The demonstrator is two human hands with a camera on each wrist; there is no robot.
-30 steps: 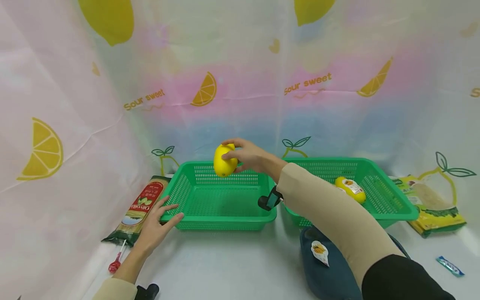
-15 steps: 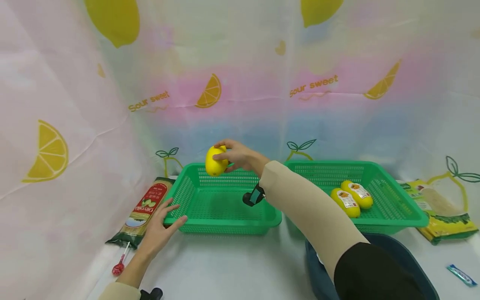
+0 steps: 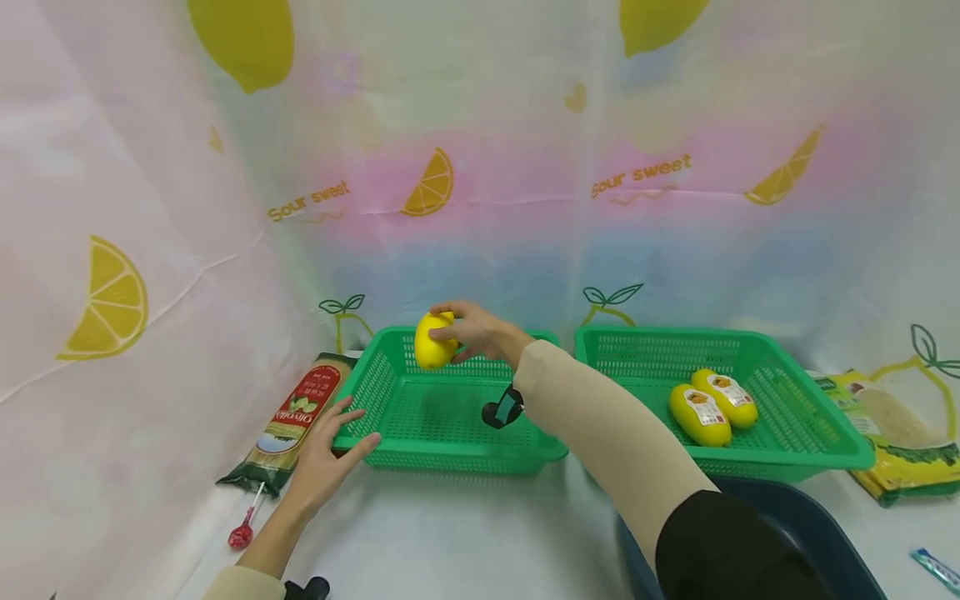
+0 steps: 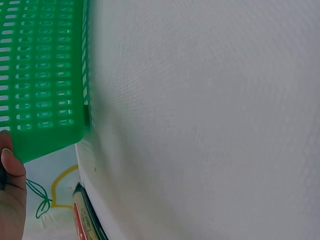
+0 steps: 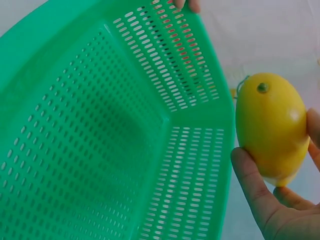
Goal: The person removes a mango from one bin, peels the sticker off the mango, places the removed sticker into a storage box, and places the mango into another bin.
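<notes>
My right hand holds a yellow lemon between thumb and fingers, over the back part of the left green basket. In the right wrist view the lemon has its small green stem end up, and no label shows on it. Fingers and thumb spread, my left hand touches the left basket's near left corner. The left wrist view catches only part of this hand, right at the basket wall. Two more lemons, with white labels, lie in the right green basket.
Left of the baskets lie a red and green packet and a red lollipop. A dark blue bin stands in front of the right basket, partly behind my sleeve. At the right are a yellow-green bag and a small blue packet.
My right hand has carried the lemon left, then slightly down over the left basket. The right arm has moved off the two labelled lemons and the view has shifted. The left hand stays at the rim.
</notes>
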